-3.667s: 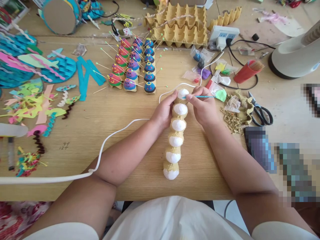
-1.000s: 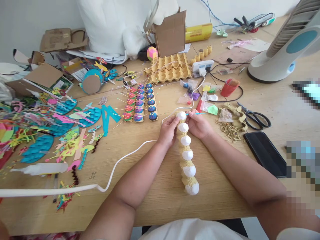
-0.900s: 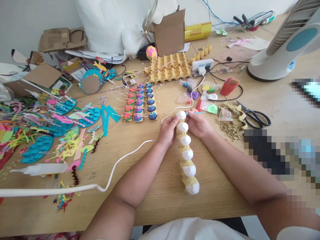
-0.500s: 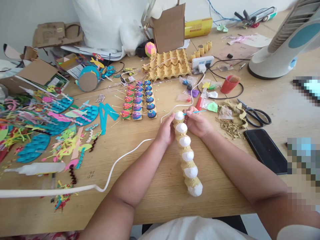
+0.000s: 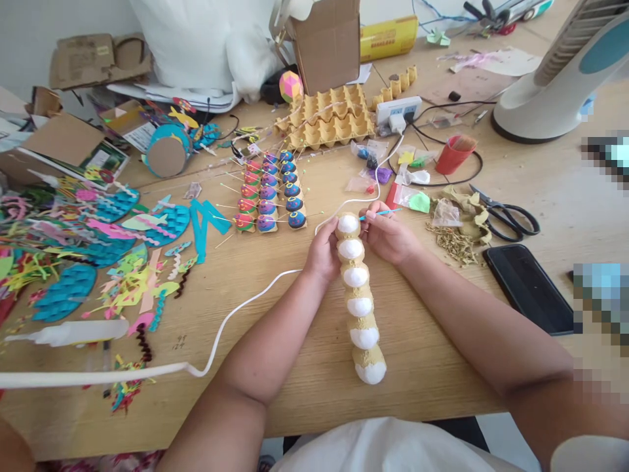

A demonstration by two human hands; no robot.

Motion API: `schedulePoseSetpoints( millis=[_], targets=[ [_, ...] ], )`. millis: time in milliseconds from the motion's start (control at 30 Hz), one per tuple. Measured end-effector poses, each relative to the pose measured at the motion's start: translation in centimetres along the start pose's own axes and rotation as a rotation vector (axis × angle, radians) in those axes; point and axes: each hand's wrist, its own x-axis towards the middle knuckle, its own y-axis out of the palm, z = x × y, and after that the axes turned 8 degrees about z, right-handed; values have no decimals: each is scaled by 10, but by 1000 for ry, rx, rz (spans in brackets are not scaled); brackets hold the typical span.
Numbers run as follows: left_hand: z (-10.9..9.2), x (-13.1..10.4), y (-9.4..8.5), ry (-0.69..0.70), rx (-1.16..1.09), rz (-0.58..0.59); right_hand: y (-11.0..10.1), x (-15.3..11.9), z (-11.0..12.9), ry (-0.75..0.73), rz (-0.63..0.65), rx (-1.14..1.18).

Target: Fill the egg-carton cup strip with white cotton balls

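A long strip of egg-carton cups (image 5: 362, 321) with white rounded tops runs from between my hands toward the table's near edge. My left hand (image 5: 324, 248) grips its far end from the left side. In my right hand (image 5: 389, 235) a thin blue tool (image 5: 386, 213) is pinched, its tip close to the right side of the farthest white top. Beyond my left hand stand three rows of painted cups, red (image 5: 244, 221), purple (image 5: 267, 223) and blue (image 5: 296, 219), with thin sticks poking out.
Paper shapes and a glue bottle (image 5: 73, 332) lie at left, crossed below by a white cable (image 5: 216, 347). Scissors (image 5: 511, 219), a phone (image 5: 528, 288), a red cup (image 5: 455, 155) and a fan (image 5: 535, 111) are on the right. Egg trays (image 5: 334, 121) sit behind.
The near end of the strip has swung slightly left, and the tool in my right hand has tilted a little. The surrounding view has shifted slightly.
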Motion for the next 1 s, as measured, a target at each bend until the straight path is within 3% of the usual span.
schedulePoseSetpoints(
  millis=[267,467,767,1000],
  targets=[
    [0,-1,3,-10,26,-32,6,1,2,-70,44,-145],
    [3,-1,4,8,43,-39,8,0,6,-78,46,-108],
    [6,0,1,17,64,0,10,2,5,-127,49,-204],
    [9,4,-9,60,131,65,14,1,8,-100,13,-146]
  ],
)
